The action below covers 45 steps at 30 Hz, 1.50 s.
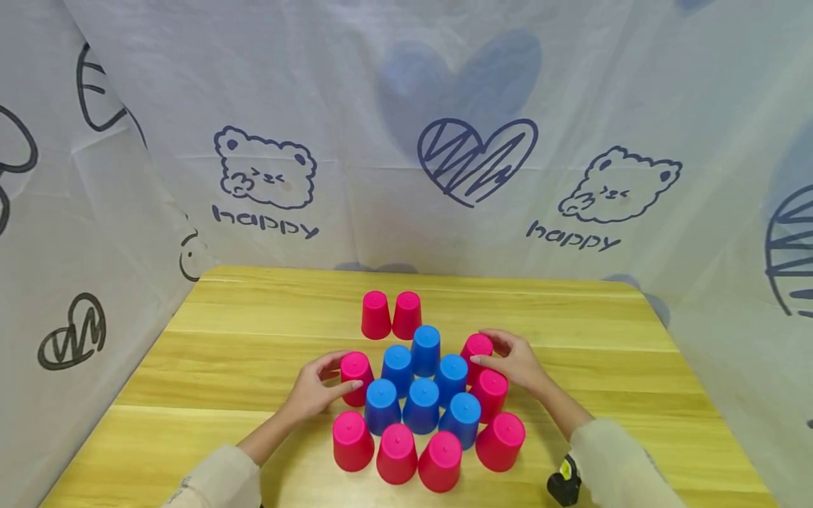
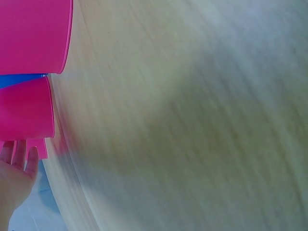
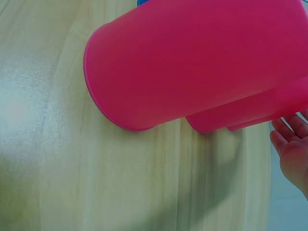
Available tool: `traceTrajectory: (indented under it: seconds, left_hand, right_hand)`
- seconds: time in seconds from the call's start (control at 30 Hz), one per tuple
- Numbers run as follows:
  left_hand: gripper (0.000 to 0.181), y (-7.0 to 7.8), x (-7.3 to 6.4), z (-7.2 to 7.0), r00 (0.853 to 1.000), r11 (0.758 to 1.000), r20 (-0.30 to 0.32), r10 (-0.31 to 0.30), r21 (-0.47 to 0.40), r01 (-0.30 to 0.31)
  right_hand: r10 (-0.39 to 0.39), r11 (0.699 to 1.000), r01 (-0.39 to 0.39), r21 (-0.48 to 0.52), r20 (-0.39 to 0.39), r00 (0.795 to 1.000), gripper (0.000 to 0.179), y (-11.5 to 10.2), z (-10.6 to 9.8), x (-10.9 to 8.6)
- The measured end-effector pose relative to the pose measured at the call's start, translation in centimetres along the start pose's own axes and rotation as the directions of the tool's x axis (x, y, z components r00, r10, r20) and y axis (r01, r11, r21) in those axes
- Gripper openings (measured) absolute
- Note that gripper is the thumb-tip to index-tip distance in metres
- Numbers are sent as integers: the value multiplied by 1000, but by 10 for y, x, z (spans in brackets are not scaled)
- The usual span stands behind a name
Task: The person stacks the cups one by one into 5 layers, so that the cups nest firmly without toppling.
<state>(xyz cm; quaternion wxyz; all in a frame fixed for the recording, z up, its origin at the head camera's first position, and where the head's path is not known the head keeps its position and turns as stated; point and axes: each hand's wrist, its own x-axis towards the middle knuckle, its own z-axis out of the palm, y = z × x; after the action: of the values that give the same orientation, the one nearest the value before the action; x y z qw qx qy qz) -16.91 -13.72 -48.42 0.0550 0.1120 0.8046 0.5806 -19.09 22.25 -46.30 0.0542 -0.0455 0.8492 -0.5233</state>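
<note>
My left hand (image 1: 314, 384) grips a pink cup (image 1: 357, 377) at the left side of the group, thumb in front and fingers behind. At the right side, my right hand (image 1: 516, 361) holds another pink cup (image 1: 478, 347) the same way. Between them, several upside-down blue cups (image 1: 424, 406) stand in a triangle. In the left wrist view the fingers of the left hand (image 2: 19, 166) lie against the pink cup (image 2: 26, 108). A large pink cup (image 3: 192, 62) fills much of the right wrist view, with the right hand (image 3: 294, 154) beyond it.
Several pink cups (image 1: 397, 455) stand upside down along the near side, and one pink cup (image 1: 490, 396) is just nearer than the right hand's. Two more pink cups (image 1: 375, 315) stand farther back on the wooden table (image 1: 209, 353). A printed white cloth (image 1: 375, 197) hangs behind.
</note>
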Motion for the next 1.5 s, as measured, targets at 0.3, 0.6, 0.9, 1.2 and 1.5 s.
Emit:
traceTrajectory:
  seconds: [0.3, 0.6, 0.9, 1.2, 1.5]
  left_hand:
    - [51, 1, -1, 2, 1000, 1000, -10, -5, -21, 4]
    - [51, 1, -2, 2, 1000, 1000, -8, 7, -25, -7]
    - [49, 2, -1, 2, 1000, 1000, -15, -17, -22, 16]
    - [50, -1, -4, 3, 1000, 1000, -21, -14, -15, 13]
    - [51, 2, -3, 4, 999, 999, -23, -34, -17, 34]
  right_hand:
    - [-1, 1000, 1, 25, -24, 1000, 53, 0, 1, -3]
    - [12, 1000, -12, 19, -6, 1000, 49, -2, -2, -1]
    - [4, 1000, -3, 14, -44, 999, 50, -9, -5, 7]
    - [-7, 1000, 7, 1, -111, 994, 50, -22, -4, 19]
    - [-46, 999, 45, -7, -197, 979, 63, 71, 4, 91]
